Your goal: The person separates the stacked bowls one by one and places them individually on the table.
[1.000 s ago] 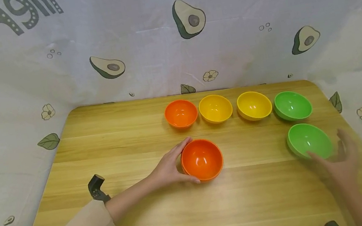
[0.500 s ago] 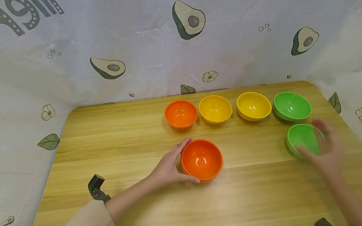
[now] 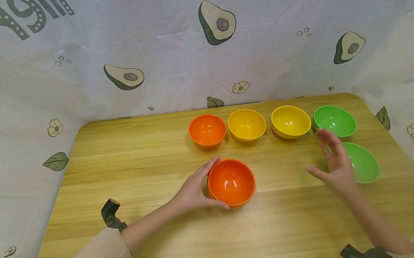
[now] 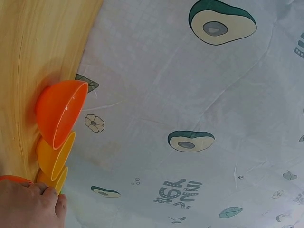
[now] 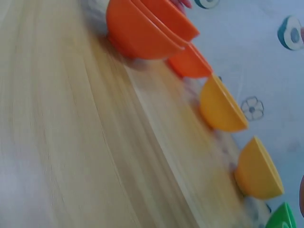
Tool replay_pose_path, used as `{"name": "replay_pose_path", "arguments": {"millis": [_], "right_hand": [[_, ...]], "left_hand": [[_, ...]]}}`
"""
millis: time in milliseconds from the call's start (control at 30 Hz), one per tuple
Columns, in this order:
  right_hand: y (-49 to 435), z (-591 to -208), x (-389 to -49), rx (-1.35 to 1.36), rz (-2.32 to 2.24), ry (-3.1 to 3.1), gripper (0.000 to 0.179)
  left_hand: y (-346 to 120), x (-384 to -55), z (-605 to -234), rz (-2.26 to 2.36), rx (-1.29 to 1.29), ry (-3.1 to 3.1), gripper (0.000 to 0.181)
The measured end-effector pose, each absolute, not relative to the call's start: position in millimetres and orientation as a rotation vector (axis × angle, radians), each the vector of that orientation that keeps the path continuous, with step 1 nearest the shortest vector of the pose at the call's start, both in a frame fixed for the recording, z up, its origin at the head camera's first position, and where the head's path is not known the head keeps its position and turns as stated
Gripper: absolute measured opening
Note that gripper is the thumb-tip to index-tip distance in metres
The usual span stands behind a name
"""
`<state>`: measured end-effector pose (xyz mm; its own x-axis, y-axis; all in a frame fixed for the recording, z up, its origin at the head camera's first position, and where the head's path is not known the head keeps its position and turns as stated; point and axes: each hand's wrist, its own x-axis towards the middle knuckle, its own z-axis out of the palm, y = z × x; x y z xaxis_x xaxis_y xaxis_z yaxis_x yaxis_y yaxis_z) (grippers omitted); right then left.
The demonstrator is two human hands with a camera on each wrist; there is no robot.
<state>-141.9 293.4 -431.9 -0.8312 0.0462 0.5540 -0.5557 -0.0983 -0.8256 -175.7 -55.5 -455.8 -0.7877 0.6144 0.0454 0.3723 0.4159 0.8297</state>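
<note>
My left hand [image 3: 194, 191] holds the left side of an orange bowl [image 3: 232, 183] at mid-table, its thumb in front and fingers behind. In the right wrist view that bowl appears as a nested orange stack [image 5: 140, 33] with more than one rim. My right hand [image 3: 336, 167] is above the table, fingers spread and nothing between them. It partly covers the nearer green bowl [image 3: 365, 163]; no grip on that bowl shows. In the left wrist view the left hand [image 4: 31, 206] hides most of the bowl it holds.
Along the back of the wooden table [image 3: 135, 157] stand an orange bowl [image 3: 207, 130], two yellow bowls, one left [image 3: 246, 124] and one right [image 3: 290, 121], and a green bowl [image 3: 335, 119]. A curtain printed with avocados [image 3: 182, 70] hangs behind.
My right hand has moved left from the right side of the nearer green bowl, across it, to its left side. The left hand and the bowls have stayed put.
</note>
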Motion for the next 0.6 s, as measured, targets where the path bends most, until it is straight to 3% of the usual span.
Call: {"name": "replay_pose_path", "arguments": {"millis": [600], "right_hand": [[244,-430,-161,0.742,1.950,-1.950,0.091]], "left_hand": [[-55,-175,-455,1.308,0.853,2.412,0.114]]}}
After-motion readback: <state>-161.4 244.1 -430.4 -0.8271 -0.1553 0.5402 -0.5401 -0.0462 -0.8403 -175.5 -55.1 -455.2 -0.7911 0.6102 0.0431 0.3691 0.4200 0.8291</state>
